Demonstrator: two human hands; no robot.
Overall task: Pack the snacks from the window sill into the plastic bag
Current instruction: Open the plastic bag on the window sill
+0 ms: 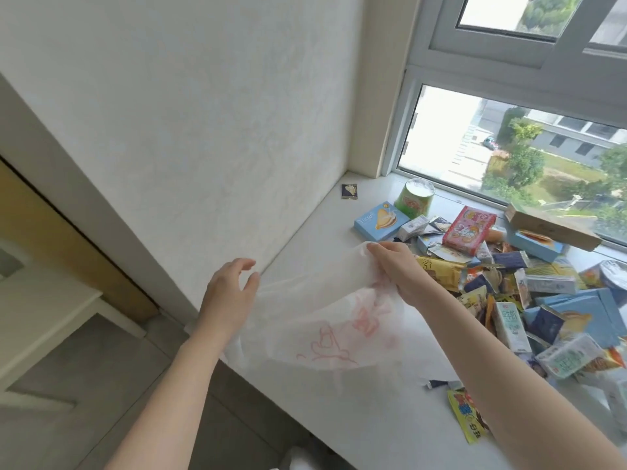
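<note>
Head view: both hands are out over the white window sill [305,232], w/ the plastic bag [322,320] stretched between them. The right hand [400,269] grips the bag's upper edge, fingers curled round bunched film. The left hand [230,290] is at the bag's left edge, fingers loosely spread and half curled; thumb & forefinger look to touch the film, but can't tell if they actually pinch it, since the plastic is near see-through there. The bag is thin, translucent white w/ a red printed drawing, and hangs over the sill's front edge.

The snacks [509,283] lie in a loose pile on the sill to the right of the bag, by the window [509,147]: a pink packet [470,228], a blue box [380,221], a green cup [415,196] on its side, small milk cartons, more blue boxes. One dark sachet [349,191] lies apart near the wall corner. A yellow wrapper [468,415] lies at the sill's near end, beside the right forearm.
</note>
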